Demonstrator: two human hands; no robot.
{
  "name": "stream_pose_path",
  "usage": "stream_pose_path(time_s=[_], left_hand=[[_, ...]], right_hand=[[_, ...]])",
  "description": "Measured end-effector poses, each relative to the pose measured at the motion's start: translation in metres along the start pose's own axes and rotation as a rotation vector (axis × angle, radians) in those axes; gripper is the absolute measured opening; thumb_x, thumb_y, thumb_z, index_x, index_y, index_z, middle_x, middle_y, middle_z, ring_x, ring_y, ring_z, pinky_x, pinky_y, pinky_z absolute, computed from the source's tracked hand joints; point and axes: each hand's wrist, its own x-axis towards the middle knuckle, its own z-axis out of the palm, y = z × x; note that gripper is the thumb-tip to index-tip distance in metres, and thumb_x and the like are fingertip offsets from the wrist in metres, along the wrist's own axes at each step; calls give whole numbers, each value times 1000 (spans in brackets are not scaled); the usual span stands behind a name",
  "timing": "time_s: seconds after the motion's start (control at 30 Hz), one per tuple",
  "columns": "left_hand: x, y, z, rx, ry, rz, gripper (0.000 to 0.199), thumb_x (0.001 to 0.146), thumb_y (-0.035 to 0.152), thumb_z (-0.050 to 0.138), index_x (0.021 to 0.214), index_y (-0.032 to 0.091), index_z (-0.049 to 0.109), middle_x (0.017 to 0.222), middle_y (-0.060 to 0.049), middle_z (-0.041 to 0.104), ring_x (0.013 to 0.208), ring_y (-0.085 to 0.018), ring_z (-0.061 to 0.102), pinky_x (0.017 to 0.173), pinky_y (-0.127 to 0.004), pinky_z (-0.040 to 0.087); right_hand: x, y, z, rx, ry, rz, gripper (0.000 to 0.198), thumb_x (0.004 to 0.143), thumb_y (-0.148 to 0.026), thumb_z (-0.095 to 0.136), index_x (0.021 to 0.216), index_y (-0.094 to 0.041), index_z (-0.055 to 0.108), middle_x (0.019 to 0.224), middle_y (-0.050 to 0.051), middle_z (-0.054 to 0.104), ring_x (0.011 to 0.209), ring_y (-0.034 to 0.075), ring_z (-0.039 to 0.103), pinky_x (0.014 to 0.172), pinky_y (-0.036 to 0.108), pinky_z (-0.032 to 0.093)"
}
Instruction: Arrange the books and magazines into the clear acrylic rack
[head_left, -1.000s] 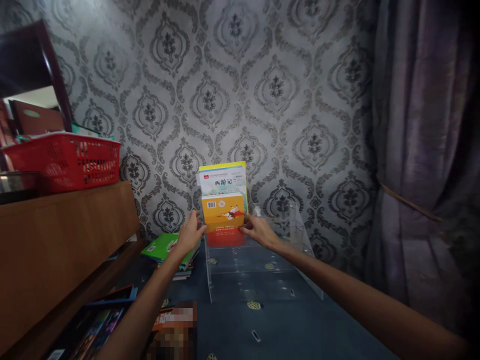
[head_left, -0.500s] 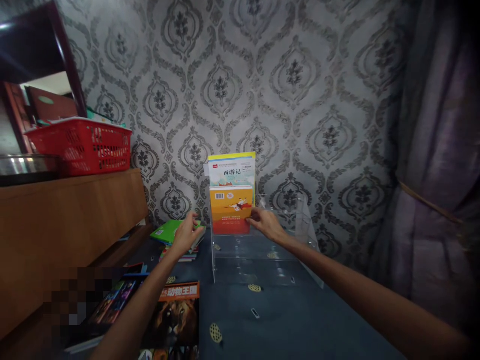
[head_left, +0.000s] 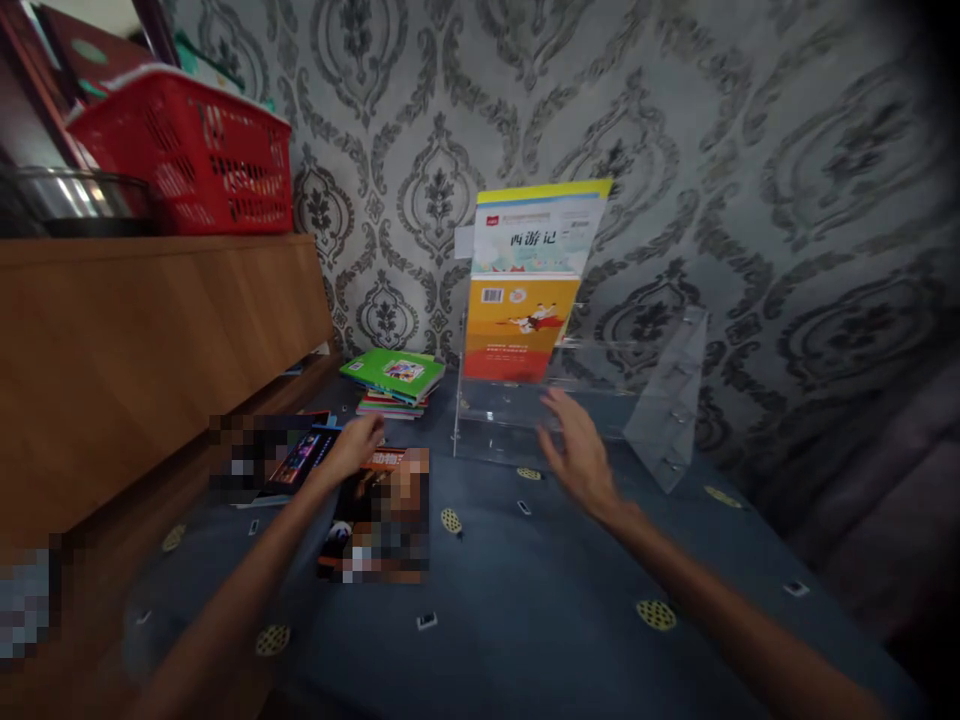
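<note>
The orange book [head_left: 514, 335] stands in the clear rack [head_left: 667, 410], the right hand [head_left: 579, 455] spread and empty before it, the left hand [head_left: 355, 446] half curled (grip unclear) near the dark-covered book [head_left: 375, 505].

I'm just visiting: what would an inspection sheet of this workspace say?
Surface: blue cloth with pineapple prints.
Job's things: orange book standing in a clear rack, in front of a taller white book.
Clutter: book pile, green cover on top; dark books and an orange-edged book lying flat, partly pixelated.
Hands: right hand in front of the rack, fingers spread, holding nothing; left hand near the orange-edged book, contact unclear.
Cables: nothing seen.
Surroundings: patterned wall; wooden cabinet bearing a red basket and metal bowl.
</note>
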Motion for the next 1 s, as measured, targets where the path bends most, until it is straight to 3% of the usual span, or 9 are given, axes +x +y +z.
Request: stream_pose_path(time_s=[0.1, 0.23, 0.33, 0.5, 0.6, 0.77, 1.0], left_hand=[[-31, -6, 25, 56, -64, -23, 26, 91, 27, 52, 112, 16, 64, 119, -13, 71, 113, -25, 65, 100, -39, 49], [-57, -5, 46, 225, -118, -42, 43, 98, 32, 43, 135, 14, 53, 149, -19, 51, 142, -29, 43, 116, -53, 32], [-65, -1, 52, 353, -128, -12, 46, 102, 33, 35, 142, 15, 48, 153, -17, 46, 146, -27, 38, 118, -55, 28], [-73, 1, 56, 257, -107, -46, 46, 100, 31, 37, 141, 14, 50, 153, -17, 47, 145, -27, 40, 117, -52, 34], [-78, 1, 60, 126, -49, -71, 45, 97, 24, 39, 138, 12, 52, 151, -18, 49, 145, -26, 41, 118, -51, 33], [-93, 13, 67, -138, 20, -102, 50, 90, 14, 43, 139, 13, 50, 155, -17, 44, 144, -24, 41, 120, -48, 33], [-113, 53, 80, -454, -34, -65, 57, 87, 7, 43, 143, 20, 44, 154, -13, 46, 145, -22, 40, 123, -48, 29]], right_hand=[[-37, -42, 24, 157, -205, -39, 36, 99, -29, 44, 133, -24, 57, 140, 13, 60, 134, 28, 53, 110, 56, 45], [-68, -89, 56, 336, -498, -65, 41, 101, -35, 44, 140, -23, 53, 149, 14, 52, 139, 24, 47, 114, 50, 44], [-75, -113, 73, 359, -587, -50, 48, 101, -35, 45, 146, -20, 47, 152, 15, 49, 143, 25, 43, 116, 51, 39], [-63, -142, 83, 335, -734, -88, 51, 99, -31, 48, 149, -18, 45, 152, 16, 48, 146, 27, 38, 120, 57, 29], [-57, -144, 84, 314, -783, -56, 52, 99, -32, 48, 148, -14, 45, 153, 18, 46, 147, 28, 35, 120, 58, 28], [-60, -121, 83, 283, -771, -21, 52, 97, -36, 50, 144, -13, 49, 154, 20, 45, 147, 29, 36, 118, 57, 32], [-70, -106, 51, 60, -735, -18, 45, 101, -32, 40, 139, -11, 54, 148, 20, 52, 142, 32, 43, 117, 64, 28]])
